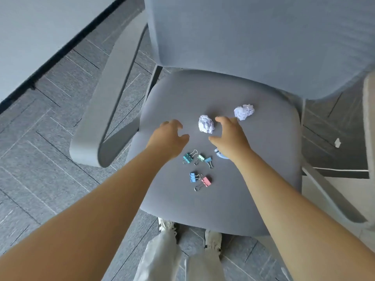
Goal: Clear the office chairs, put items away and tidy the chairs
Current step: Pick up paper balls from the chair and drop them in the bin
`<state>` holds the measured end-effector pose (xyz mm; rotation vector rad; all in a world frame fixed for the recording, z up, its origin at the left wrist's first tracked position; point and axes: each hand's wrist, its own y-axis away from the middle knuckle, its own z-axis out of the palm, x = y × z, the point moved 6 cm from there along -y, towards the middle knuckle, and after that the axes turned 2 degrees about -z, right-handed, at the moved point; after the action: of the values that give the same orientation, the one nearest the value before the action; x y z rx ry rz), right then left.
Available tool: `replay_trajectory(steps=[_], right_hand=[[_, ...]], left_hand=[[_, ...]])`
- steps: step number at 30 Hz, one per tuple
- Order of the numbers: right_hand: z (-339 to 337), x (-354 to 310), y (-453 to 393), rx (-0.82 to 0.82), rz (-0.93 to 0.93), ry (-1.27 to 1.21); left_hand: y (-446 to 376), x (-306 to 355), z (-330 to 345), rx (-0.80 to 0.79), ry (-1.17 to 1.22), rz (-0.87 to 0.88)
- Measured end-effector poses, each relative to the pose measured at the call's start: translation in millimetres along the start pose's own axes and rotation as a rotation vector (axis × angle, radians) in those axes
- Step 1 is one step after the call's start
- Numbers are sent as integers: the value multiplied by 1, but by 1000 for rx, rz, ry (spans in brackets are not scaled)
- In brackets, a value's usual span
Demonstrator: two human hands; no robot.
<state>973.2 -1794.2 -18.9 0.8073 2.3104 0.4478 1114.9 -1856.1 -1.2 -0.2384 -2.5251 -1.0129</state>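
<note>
Crumpled paper ball [206, 124] sits mid-seat on the grey office chair [233, 199], and the right hand [229, 138] closes in from its 4 o'clock, grip apart, fingers curled, not touching yet. Left hand [170, 136] hovers at the ball's 9 o'clock, grip also apart and empty. A second paper ball [244, 111] lies at 1 o'clock; coloured binder clips [199, 169] are scattered toward 6 o'clock. Clearing looks barely begun. Next, probably: pinch the near ball lightly, since it will crush, then gather the other.

grey tiled floor [50, 138] — white wall [40, 27], black skirting [67, 43]
</note>
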Motion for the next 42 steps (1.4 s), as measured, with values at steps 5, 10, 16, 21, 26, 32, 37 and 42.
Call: replay_trajectory(steps=[5, 10, 16, 21, 26, 32, 37, 42], right_hand=[[46, 16, -52, -15, -1, 20], [62, 20, -75, 40, 4, 33], [16, 42, -50, 162, 61, 70], [-35, 103, -16, 241, 243, 106], [-51, 152, -6, 292, 304, 2], [-36, 179, -14, 305, 267, -173], [-36, 186, -16, 325, 267, -322], [-61, 160, 1, 336, 235, -499]], left_hand=[[-57, -26, 24, -61, -72, -19], [-80, -37, 32, -85, -133, -1], [-77, -13, 34, -107, -214, 46], [-77, 52, 55, -111, -313, 177], [-91, 119, 99, -94, -413, 351], [-121, 151, 144, -37, -536, 417], [-120, 143, 147, -6, -407, 375], [-79, 150, 112, -27, -112, 310]])
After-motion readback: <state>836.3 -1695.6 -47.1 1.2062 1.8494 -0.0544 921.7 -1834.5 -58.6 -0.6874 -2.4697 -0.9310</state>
